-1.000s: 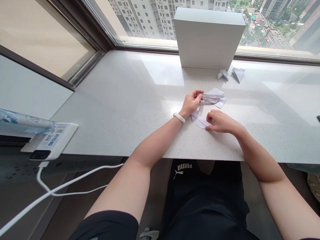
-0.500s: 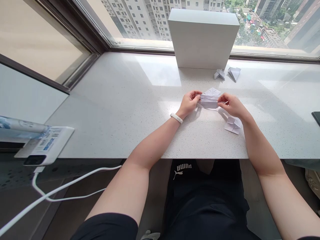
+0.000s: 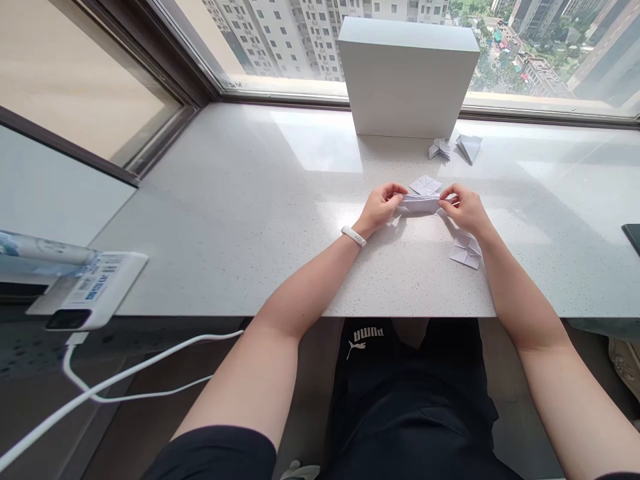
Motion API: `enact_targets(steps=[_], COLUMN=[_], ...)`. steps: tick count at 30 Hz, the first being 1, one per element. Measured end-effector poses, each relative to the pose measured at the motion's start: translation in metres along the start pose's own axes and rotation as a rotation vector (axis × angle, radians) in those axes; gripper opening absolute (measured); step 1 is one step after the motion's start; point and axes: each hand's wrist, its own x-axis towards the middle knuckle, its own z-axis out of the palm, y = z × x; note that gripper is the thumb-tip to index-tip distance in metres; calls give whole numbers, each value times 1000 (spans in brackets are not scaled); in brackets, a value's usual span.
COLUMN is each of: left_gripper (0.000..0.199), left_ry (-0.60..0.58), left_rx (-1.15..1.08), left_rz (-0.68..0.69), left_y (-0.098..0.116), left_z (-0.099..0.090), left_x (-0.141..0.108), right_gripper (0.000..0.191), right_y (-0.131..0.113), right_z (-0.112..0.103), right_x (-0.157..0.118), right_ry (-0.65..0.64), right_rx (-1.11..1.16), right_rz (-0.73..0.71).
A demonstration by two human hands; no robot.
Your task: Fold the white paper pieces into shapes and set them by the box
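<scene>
A creased strip of folded white paper stretches between my two hands, just above the countertop. My left hand pinches its left end, and a white band circles that wrist. At the other end my right hand grips the paper between thumb and fingers. Directly behind the strip shows a folded paper piece with radiating creases; whether it is joined to the strip I cannot tell. Beside my right forearm lies another folded paper piece, partly covered by the arm.
A white box stands against the window. Before it lie a layered paper piece and a pointed paper piece. At the left, a white power bank with a cable sits on the counter. A dark object lies far right.
The paper strip has closed up into a narrower band as its front part tilted upward. My right hand has shifted slightly right; the other paper pieces stay put.
</scene>
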Motion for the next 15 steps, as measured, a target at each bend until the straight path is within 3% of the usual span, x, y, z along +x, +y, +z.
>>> enact_targets(steps=[15], left_gripper=[17], left_ry=[20], left_rx=[165], left_rz=[138], left_y=[8], left_z=[5], left_x=[-9], right_gripper=[14], right_y=[5], right_z=[4], right_x=[2], right_ry=[59], right_rx=[-55], right_rz=[-42])
